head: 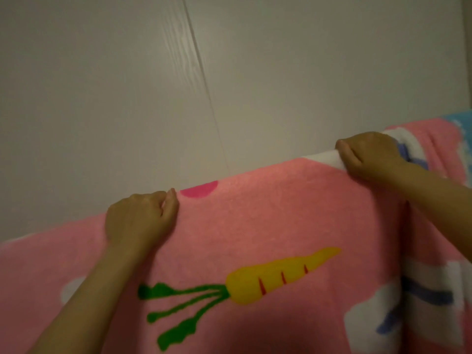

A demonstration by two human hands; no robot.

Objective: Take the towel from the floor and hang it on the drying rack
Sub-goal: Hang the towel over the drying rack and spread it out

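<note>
A pink towel (255,221) printed with a yellow carrot, a magenta dot and white-and-blue shapes fills the lower half of the view. Its top edge runs in a straight sloping line from lower left to upper right, as if draped over a bar. The drying rack itself is hidden under the cloth. My left hand (139,218) grips the top edge left of the magenta dot, fingers curled over it. My right hand (370,157) grips the top edge further right, pinching a white patch of the towel.
Behind the towel is a pale grey-white wall (102,98) with a thin seam (204,85) running diagonally down it. The towel bunches in folds at the right edge, under my right forearm.
</note>
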